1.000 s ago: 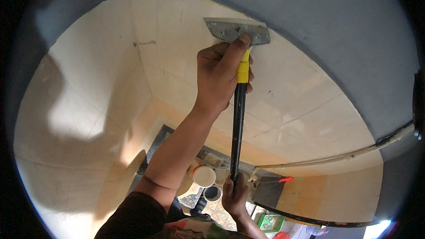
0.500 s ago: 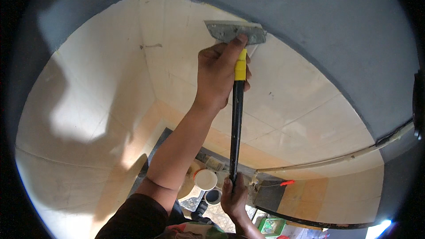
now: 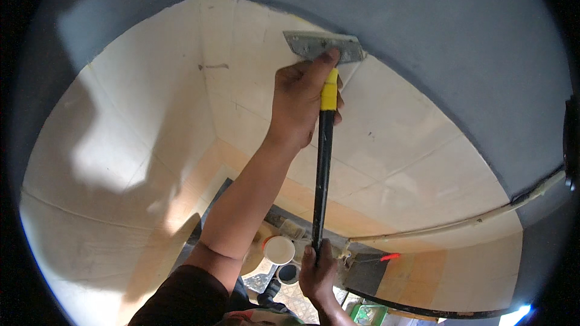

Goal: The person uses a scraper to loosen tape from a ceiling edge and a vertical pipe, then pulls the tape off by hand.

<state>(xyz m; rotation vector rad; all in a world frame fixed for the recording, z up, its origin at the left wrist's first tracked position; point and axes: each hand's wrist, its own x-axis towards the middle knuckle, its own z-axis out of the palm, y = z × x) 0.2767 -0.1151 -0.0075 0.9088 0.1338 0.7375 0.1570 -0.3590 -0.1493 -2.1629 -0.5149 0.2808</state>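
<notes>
A long-handled scraper [image 3: 324, 163] reaches up the cream tiled wall [image 3: 417, 145], its black pole wrapped with yellow near the top. Its wide, stained metal blade [image 3: 308, 43] lies at the border where the tiles meet the grey painted wall [image 3: 423, 18]. My left hand [image 3: 299, 99] is closed around the scraper just below the blade, thumb pressed on the metal. Lower down, my right hand [image 3: 319, 268] grips the bottom end of the black pole.
Below stand a white round container [image 3: 279, 250] and a smaller cup with dark contents [image 3: 289, 274]. A pale pipe [image 3: 435, 227] runs along the tiles at the right. A red-handled thing [image 3: 390, 257] lies near it, with a green basket [image 3: 368, 314] lower down.
The view has shifted slightly, so the tiles sit a little further right and lower on the left side. Both hands keep their hold, and the blade stays at the tile border.
</notes>
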